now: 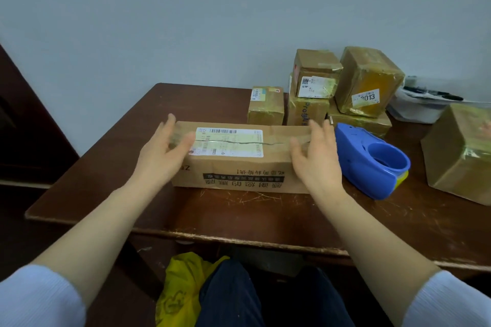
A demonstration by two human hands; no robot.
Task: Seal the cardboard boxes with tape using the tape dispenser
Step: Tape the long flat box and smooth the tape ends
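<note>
A long box is being rested flat on a brown table, and every place here is being told from that box. The left hand is being held at the box's left end, with its fingers wide and straight, and nothing is being gripped by it. The right hand is being held at the box's right end, wide too, with straight fingers that are gripping nothing. Both hands are being blurred, so it cannot be told if the box is being touched.

A white label is being shown on top of the box, between the two hands. A torn line is being seen running across it.

A blue tape dispenser is being left on the table just right of the box, near the right hand, and it is not being held.

Just behind the box, a small box is being kept. Behind the box and to its right, taped boxes are being kept in a pile. Well to the right of the box, past the dispenser, a big box is being cut off by the picture's edge. In front of the box, below the table, a yellow bag is being seen.
</note>
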